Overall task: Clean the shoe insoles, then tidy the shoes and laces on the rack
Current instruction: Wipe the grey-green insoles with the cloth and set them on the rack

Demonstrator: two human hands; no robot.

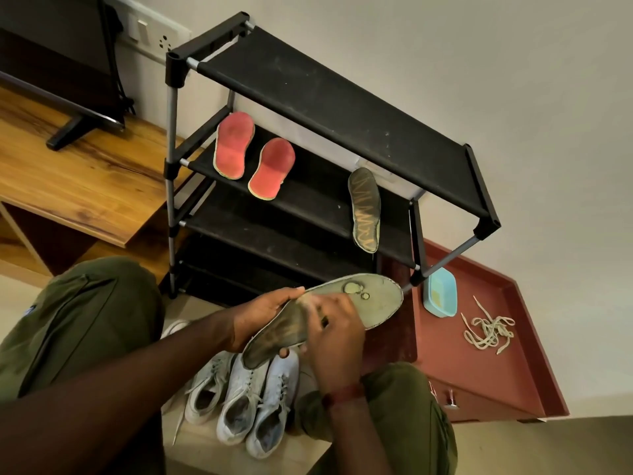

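My left hand [260, 313] grips a grey-green insole [373, 303] by its dark heel end, above the shoes. My right hand [337, 332] lies over the insole's middle with fingers curled on it; whether it holds a cloth is hidden. Two red insoles [253, 156] lean on the black rack's [342, 108] second shelf, and a dark insole [364, 209] leans at that shelf's right. Three white sneakers [239, 402] stand on the floor between my knees. A tangle of pale laces [488, 329] lies on a red-brown tray.
A light blue tub [440, 293] sits on the red-brown tray [479, 371] right of the rack. A wooden TV unit [78, 180] with a screen stand is to the left. My knees in green trousers flank the shoes.
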